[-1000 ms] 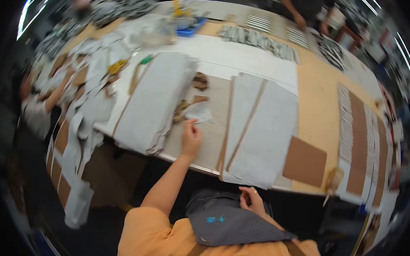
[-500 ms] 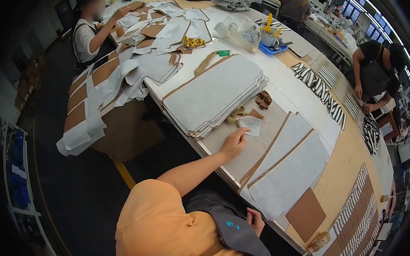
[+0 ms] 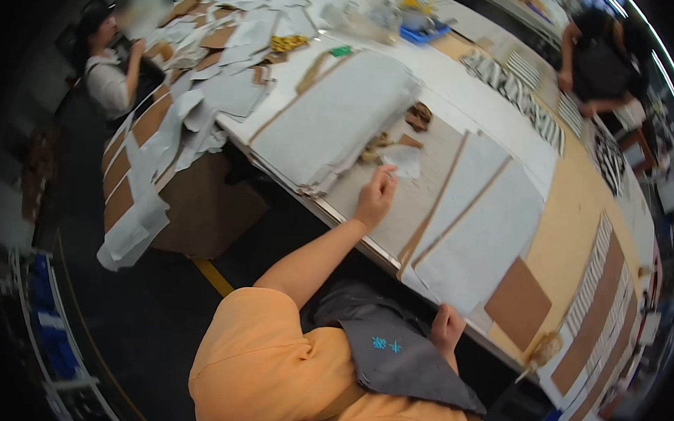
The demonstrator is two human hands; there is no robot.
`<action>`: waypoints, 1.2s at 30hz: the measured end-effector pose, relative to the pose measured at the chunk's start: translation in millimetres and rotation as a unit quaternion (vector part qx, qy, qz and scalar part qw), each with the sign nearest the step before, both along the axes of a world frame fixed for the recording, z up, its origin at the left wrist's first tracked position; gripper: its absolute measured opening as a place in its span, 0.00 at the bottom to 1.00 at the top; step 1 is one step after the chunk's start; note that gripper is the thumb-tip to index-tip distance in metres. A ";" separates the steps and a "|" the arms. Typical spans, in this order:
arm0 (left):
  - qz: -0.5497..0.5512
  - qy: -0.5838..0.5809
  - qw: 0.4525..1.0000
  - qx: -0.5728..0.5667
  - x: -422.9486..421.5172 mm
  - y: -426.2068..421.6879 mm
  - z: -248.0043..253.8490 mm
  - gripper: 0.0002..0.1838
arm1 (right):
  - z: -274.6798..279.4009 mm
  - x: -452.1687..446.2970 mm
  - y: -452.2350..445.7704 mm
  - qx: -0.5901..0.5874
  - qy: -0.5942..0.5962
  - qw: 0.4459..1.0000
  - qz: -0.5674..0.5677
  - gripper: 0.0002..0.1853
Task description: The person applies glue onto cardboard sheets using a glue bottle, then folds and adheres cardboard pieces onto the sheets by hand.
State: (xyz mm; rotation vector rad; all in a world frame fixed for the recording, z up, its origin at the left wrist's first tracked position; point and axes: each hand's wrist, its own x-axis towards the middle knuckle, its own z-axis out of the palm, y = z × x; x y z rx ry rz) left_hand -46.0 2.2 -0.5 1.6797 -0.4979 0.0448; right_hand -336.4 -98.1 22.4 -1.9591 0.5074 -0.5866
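My left hand [image 3: 376,197] reaches over the table edge, its fingers curled together at the near corner of a small, thin whitish piece [image 3: 405,162]. I cannot make out what, if anything, is between the fingertips. Tan scraps [image 3: 374,148] and a dark brown crumpled scrap [image 3: 418,116] lie beyond it. My right hand [image 3: 447,328] is closed at the table edge, by the near end of a white-faced panel with brown edging [image 3: 481,226]. What it holds, if anything, is hidden. A second such panel [image 3: 461,171] lies partly under the first.
A thick stack of white panels [image 3: 334,119] lies left of my left hand. Right of the panels are a brown square [image 3: 519,302] and striped strips [image 3: 583,315]. A blue tray [image 3: 424,34] stands farther back. Co-workers are at the far left [image 3: 108,76] and far right [image 3: 604,64].
My view has shifted, so the table sits higher in it. My right hand has risen from below the table edge to beside the panel. My left hand stays by the whitish piece.
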 end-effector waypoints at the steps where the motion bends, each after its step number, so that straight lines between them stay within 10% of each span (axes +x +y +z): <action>1: -0.031 0.014 0.999 -0.036 -9.2 2.1 7.1 0.13 | -5.5 -2.5 -3.8 0.142 0.019 0.990 -0.015 0.27; 6: -0.155 0.048 0.985 -0.065 -80.3 12.1 59.3 0.15 | 27.6 13.4 -30.4 0.603 -0.123 0.788 -0.011 0.34; 11: -0.339 0.156 0.928 -0.022 -149.7 -0.1 86.2 0.19 | 21.0 17.9 -39.3 0.726 -0.210 0.654 0.009 0.28; 22: -0.398 0.229 0.888 -0.014 -173.1 -23.5 69.7 0.17 | 23.8 11.5 -23.5 0.742 -0.225 0.631 0.031 0.06; 36: -0.361 -0.031 0.929 0.078 -174.9 -23.9 75.5 0.19 | 22.7 10.8 -25.9 0.731 -0.238 0.639 0.016 0.12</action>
